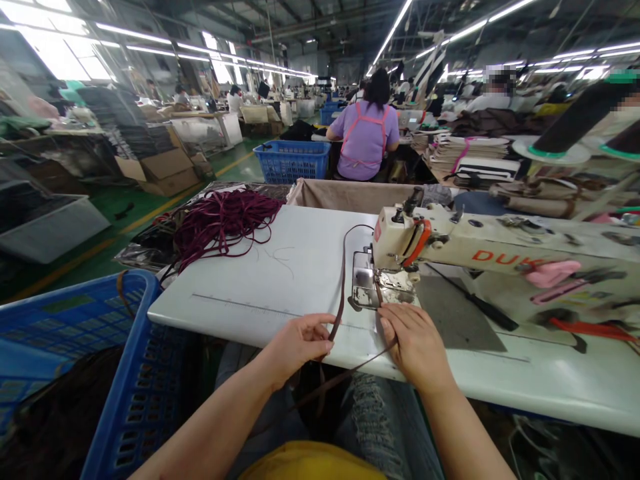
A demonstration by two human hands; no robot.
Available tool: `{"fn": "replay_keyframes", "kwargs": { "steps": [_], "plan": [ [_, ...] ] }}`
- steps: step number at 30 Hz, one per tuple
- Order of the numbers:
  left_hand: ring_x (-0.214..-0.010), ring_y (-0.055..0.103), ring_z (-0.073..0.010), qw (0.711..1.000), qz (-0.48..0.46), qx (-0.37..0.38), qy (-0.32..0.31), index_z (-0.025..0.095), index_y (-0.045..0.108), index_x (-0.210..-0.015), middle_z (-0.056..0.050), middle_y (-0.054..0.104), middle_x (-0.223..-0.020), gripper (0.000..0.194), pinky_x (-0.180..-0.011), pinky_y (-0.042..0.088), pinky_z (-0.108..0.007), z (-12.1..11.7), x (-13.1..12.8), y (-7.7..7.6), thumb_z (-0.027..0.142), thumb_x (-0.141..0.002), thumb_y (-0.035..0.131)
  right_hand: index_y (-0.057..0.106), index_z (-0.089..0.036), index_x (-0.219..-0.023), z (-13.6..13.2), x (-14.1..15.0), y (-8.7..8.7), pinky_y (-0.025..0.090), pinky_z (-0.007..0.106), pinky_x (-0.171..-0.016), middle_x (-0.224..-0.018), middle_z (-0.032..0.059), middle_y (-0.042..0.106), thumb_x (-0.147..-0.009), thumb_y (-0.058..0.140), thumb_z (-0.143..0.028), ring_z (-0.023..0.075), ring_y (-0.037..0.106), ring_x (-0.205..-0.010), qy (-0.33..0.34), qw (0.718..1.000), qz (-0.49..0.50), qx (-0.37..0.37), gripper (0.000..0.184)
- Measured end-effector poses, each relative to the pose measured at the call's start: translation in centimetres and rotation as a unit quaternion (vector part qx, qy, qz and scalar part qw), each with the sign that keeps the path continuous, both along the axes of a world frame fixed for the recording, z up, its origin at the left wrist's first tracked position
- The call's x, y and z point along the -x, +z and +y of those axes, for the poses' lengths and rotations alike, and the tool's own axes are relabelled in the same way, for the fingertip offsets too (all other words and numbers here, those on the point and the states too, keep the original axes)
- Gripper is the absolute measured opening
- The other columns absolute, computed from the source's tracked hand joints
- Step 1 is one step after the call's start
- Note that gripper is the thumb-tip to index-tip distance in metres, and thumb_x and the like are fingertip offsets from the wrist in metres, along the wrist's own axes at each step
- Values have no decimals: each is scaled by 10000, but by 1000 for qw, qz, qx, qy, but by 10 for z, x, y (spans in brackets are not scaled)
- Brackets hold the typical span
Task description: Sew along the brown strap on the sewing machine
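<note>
A narrow dark brown strap (343, 280) loops out from behind the head of the sewing machine (400, 233) and curves down to the table's front edge. There my left hand (307, 337) pinches it between thumb and fingers. Just in front of the presser foot, my right hand (413, 337) is closed on another stretch of the strap, which leads in under the needle area. From the right hand the strap runs down and left across my lap. What lies under the right fingers is mostly hidden.
A heap of maroon straps (230, 223) lies at the table's left end. A blue plastic basket (145, 373) with dark material stands at my left. A screwdriver-like black-handled tool (487, 310) rests by the machine. Ahead sits a co-worker in purple (364, 140).
</note>
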State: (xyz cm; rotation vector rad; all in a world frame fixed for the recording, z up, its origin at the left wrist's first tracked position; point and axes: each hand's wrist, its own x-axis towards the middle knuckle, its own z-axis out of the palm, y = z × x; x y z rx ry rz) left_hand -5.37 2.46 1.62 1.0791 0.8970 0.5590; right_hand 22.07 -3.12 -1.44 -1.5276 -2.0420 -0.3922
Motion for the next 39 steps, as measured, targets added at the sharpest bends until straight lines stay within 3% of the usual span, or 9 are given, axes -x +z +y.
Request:
{"fn": "replay_keyframes", "kwargs": {
  "steps": [9, 18, 24, 28, 31, 34, 37, 39],
  "plan": [
    [-657, 607, -127, 999, 24, -23, -3, 111, 687, -1220, 27, 646, -777, 611, -646, 489, -275, -3, -2, -1, 272, -645, 821, 761, -184, -1149, 0, 1, 1, 475, 448, -1107, -1192, 90, 785, -1123, 439, -318, 237, 718, -1101, -4, 1000, -6, 4, 350],
    [-527, 529, -124, 995, 72, -63, -36, 127, 709, -1167, 63, 545, -644, 528, -569, 472, -287, -5, -2, -2, 462, -764, 774, 765, -191, -1150, -1, 1, 0, 480, 450, -1112, -1197, 91, 783, -1118, 449, -317, 235, 717, -1110, -5, 1000, 2, 10, 342],
    [-747, 605, -167, 991, 67, -119, -13, 152, 744, -915, -17, 659, -780, 303, -719, 453, -287, -7, -1, 2, 390, -739, 809, 767, -205, -1172, -1, 0, 1, 483, 454, -1114, -1199, 87, 783, -1116, 448, -311, 233, 717, -1113, -1, 1000, 7, 13, 341],
    [-730, 601, -168, 995, 57, -76, -38, 158, 679, -857, -23, 669, -772, 348, -718, 457, -288, -11, 1, 7, 457, -751, 821, 770, -211, -1168, -1, 1, 1, 485, 451, -1116, -1191, 85, 785, -1112, 456, -306, 228, 718, -1115, -2, 1000, 13, 10, 333],
    [-697, 580, -167, 989, 107, -93, -39, 176, 630, -812, -16, 650, -759, 352, -674, 443, -286, -15, 5, 7, 490, -758, 778, 772, -194, -1150, -2, 1, 1, 483, 450, -1119, -1184, 89, 788, -1110, 465, -294, 230, 719, -1112, -6, 1000, 10, 5, 325],
    [-673, 565, -181, 962, 213, -168, -41, 199, 599, -789, -8, 612, -711, 251, -657, 431, -306, -19, 11, 4, 438, -816, 672, 774, -200, -1159, -2, 2, 1, 486, 451, -1119, -1192, 89, 786, -1106, 471, -288, 230, 719, -1117, -7, 1000, 10, 6, 320],
    [-736, 589, -210, 899, 323, -295, -21, 207, 624, -834, -35, 627, -789, 145, -718, 452, -342, -22, 21, 1, 329, -874, 557, 776, -212, -1169, -2, 2, 2, 491, 449, -1117, -1190, 83, 787, -1102, 469, -283, 227, 718, -1112, -7, 1000, 10, 9, 323],
    [-822, 623, -233, 864, 357, -355, 1, 202, 675, -936, -72, 659, -905, 212, -810, 477, -376, -23, 29, 0, 294, -913, 486, 776, -211, -1172, -2, 2, 4, 493, 446, -1115, -1189, 83, 787, -1102, 464, -281, 226, 717, -1112, -6, 1000, 10, 9, 327]
  ]
}}
